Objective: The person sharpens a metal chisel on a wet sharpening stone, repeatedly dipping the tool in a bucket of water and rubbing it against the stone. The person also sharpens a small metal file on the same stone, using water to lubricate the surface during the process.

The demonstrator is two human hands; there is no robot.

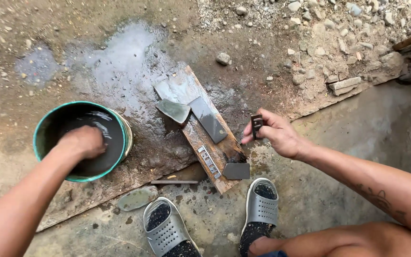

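Nearest the person, two grey perforated sandals (261,205) stand on the wet concrete floor (367,143), toes toward 12 o'clock. Just beyond the left sandal a flat greenish stone (137,198) lies on the ground, with a thin dark strip (174,182) at its 1 o'clock. A wet wooden plank (200,138) runs from the sandals up toward 11 o'clock. At its near end a dark grey rectangular block (236,171) sits just beside a small metal piece (207,160) with square openings. Further up the plank lie a long grey sharpening stone (208,120) and, touching its 9 o'clock side, a greenish wedge-shaped stone (174,111). Right hand (276,134), at 3 o'clock of the plank, is closed in a pinch on a small dark rectangular blade (257,124), held upright, clear of the plank. Left hand (84,142) is down inside a green-rimmed bucket (41,124) of dark water at 9 o'clock of the plank; fingers bent under, wet; whether it grips anything cannot be told. Far side: muddy ground with a puddle (120,57), and loose gravel (329,28) toward 1 o'clock.
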